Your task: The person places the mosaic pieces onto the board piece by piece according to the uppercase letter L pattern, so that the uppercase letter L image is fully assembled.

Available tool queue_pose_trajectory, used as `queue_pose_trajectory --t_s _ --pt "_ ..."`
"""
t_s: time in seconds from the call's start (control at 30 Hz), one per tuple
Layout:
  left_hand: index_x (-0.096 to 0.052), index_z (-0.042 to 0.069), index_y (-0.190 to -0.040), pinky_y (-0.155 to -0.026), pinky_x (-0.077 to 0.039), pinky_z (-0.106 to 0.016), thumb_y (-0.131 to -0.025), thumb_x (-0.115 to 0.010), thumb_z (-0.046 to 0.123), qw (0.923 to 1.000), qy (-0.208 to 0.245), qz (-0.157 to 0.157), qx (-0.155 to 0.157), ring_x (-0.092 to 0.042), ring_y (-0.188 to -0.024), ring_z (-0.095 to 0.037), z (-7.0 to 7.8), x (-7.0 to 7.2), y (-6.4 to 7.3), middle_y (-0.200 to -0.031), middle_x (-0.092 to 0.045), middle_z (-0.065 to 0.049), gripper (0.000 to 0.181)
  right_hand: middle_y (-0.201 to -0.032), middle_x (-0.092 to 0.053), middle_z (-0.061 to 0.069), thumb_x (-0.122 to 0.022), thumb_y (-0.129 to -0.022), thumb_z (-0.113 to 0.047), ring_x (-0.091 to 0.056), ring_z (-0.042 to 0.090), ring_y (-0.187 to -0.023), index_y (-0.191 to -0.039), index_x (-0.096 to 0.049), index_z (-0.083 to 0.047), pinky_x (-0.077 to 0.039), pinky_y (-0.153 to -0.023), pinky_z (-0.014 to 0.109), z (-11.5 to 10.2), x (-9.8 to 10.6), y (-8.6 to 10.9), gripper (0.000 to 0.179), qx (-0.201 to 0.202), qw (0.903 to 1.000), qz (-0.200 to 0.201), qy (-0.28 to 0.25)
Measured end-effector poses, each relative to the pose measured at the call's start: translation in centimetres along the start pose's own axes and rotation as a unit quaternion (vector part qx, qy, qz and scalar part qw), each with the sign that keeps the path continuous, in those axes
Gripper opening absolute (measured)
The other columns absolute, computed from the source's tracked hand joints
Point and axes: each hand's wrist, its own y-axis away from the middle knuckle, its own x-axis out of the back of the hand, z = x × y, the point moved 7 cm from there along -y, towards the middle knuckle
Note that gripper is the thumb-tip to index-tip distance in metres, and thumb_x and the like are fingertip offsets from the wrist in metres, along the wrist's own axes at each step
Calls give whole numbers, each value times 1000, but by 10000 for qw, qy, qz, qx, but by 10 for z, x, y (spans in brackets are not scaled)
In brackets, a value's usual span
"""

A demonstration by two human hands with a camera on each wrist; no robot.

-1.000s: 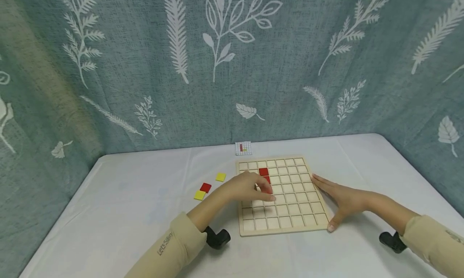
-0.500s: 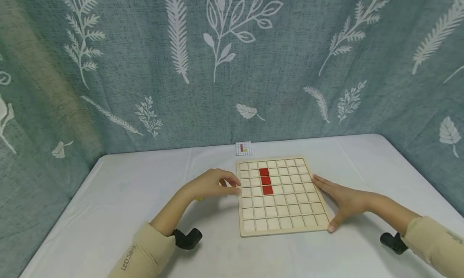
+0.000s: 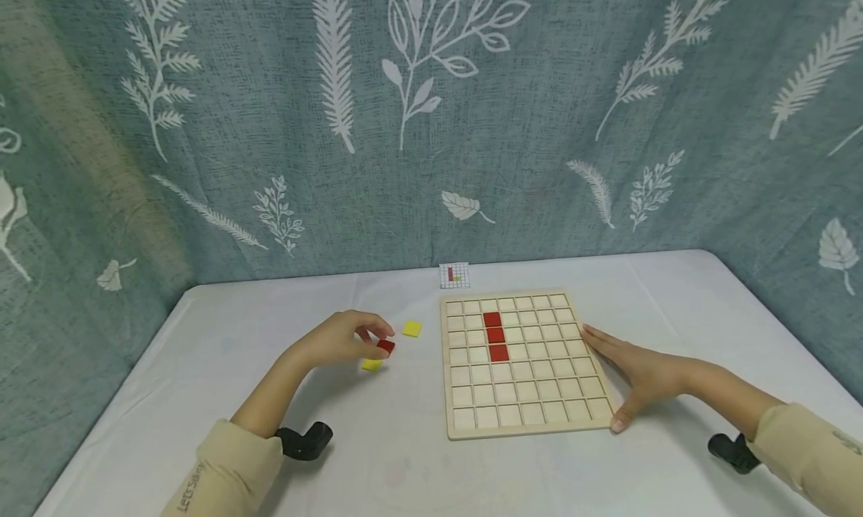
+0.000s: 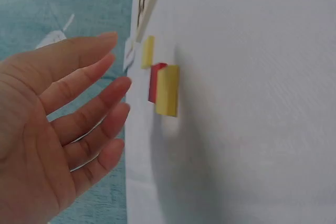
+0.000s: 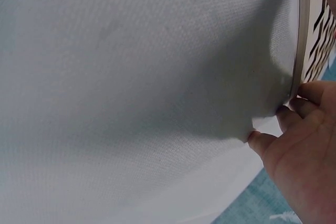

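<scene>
My left hand (image 3: 344, 339) hovers over the loose tiles left of the board, its fingers bent loosely and spread. Just beyond the fingertips is a red square tile (image 3: 387, 346), with a yellow tile (image 3: 371, 365) against it, partly hidden by the hand. The left wrist view shows a gap between the fingers and the red tile (image 4: 153, 85). My right hand (image 3: 637, 371) rests along the right edge of the wooden grid board (image 3: 533, 397), thumb at its near corner and extended fingers touching the side. Three red tiles (image 3: 495, 335) form a column on the board.
Another yellow tile (image 3: 412, 329) lies between the left hand and the board. Behind the board is a small card (image 3: 454, 276) printed with a grid and red and yellow marks. A blue-green leaf-patterned curtain (image 3: 404, 202) hangs behind the white-covered table (image 3: 398, 464).
My left hand has let go of a red tile on the board, completing a column of three, and moved left to the loose tiles. The right hand has stayed at the board's edge.
</scene>
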Motion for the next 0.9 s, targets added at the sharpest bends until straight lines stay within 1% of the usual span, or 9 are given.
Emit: queue_pose_trajectory --t_s 0.13,0.17,0.23,0.33,0.4,0.5,0.63,0.77,0.9 --pt "-66 7 -104 -76 -46 -32 -80 -70 16 9998 -22 61 163 -57 -91 -20 -6 0 -3 -103 -66 -5 26 -150 1 28 -83 -53 -47 -5 49 -135 -143 -5 9 -15 -103 61 1 0 1 132 -10 10000 -4 -26" --pt "-66 8 -104 -77 -45 -32 -80 -70 16 9997 -37 68 248 -57 -92 -21 -8 0 -5 -103 -66 -4 26 -150 1 28 -83 -53 -46 -5 49 -135 -143 -5 9 -15 -103 61 1 -1 1 132 -18 10000 -9 -36" --pt "-67 10 -103 -80 -44 -34 -79 -71 16 9991 -105 60 413 -55 -94 -21 -11 -1 -7 -103 -66 -2 25 -150 1 28 -83 -53 -46 -4 49 -135 -144 -4 9 -15 -103 61 2 -1 1 132 -45 10000 -20 -56" --pt "-68 11 -101 -83 -44 -36 -78 -71 17 9983 -234 19 525 -54 -96 -21 -13 -3 -11 -102 -66 0 24 -150 2 27 -83 -53 -46 -4 48 -135 -144 -4 8 -15 -104 60 3 -1 0 132 -79 10000 -22 -55" --pt "-68 10 -100 -83 -44 -36 -78 -70 14 9983 -316 10 499 -54 -93 -20 -13 -4 -14 -100 -66 0 22 -151 2 26 -83 -53 -47 -4 48 -135 -144 -4 7 -15 -104 60 3 -1 0 132 -84 10000 -1 -23" --pt "-68 8 -99 -76 -45 -33 -78 -67 8 9984 -381 -16 422 -53 -85 -17 -11 -6 -17 -95 -66 -2 22 -151 1 26 -83 -52 -48 -6 48 -135 -144 -5 8 -16 -104 59 3 0 -1 133 -94 9999 33 23" --pt "-68 7 -98 -70 -43 -28 -77 -66 4 9981 -431 -23 428 -50 -78 -15 -11 -7 -19 -87 -63 -2 21 -151 1 26 -83 -51 -47 -5 48 -135 -144 -6 8 -16 -104 59 2 -1 -1 133 -112 9999 38 -6" --pt "-68 8 -98 -70 -44 -28 -77 -66 4 9976 -458 -12 526 -51 -78 -14 -13 -7 -20 -87 -64 -1 21 -151 1 26 -83 -51 -47 -5 48 -135 -144 -6 8 -15 -104 59 2 -1 -1 133 -97 9999 33 -23" --pt "-68 8 -98 -73 -46 -30 -78 -66 4 9971 -437 1 616 -54 -81 -15 -14 -8 -21 -89 -65 -1 20 -151 1 26 -83 -52 -47 -5 47 -136 -144 -5 8 -15 -104 59 2 -1 -1 133 -103 9999 24 -22"
